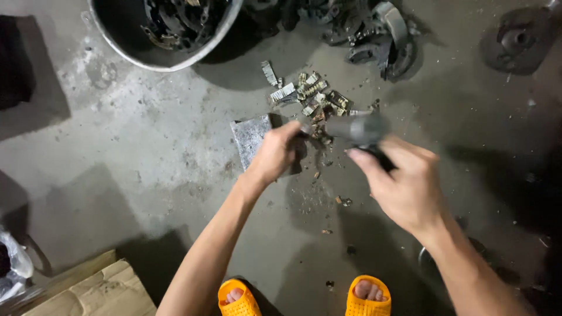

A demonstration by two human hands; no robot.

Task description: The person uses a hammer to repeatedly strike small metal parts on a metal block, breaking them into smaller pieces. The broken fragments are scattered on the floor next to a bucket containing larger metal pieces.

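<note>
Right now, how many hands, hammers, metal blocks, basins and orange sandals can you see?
Hands: 2, left hand and right hand
Hammer: 1
Metal block: 1
Basin: 1
Orange sandals: 2
Total: 7

Both forearms are bare with no sleeves, the left hand [276, 153] and right hand [404, 187] ungloved, and below them the feet wear orange perforated clogs [367, 298].

Right hand [404, 187] gripping hammer [357, 130], left hand [275, 153] on metal block [250, 137], scrap pile [310, 93]
</note>
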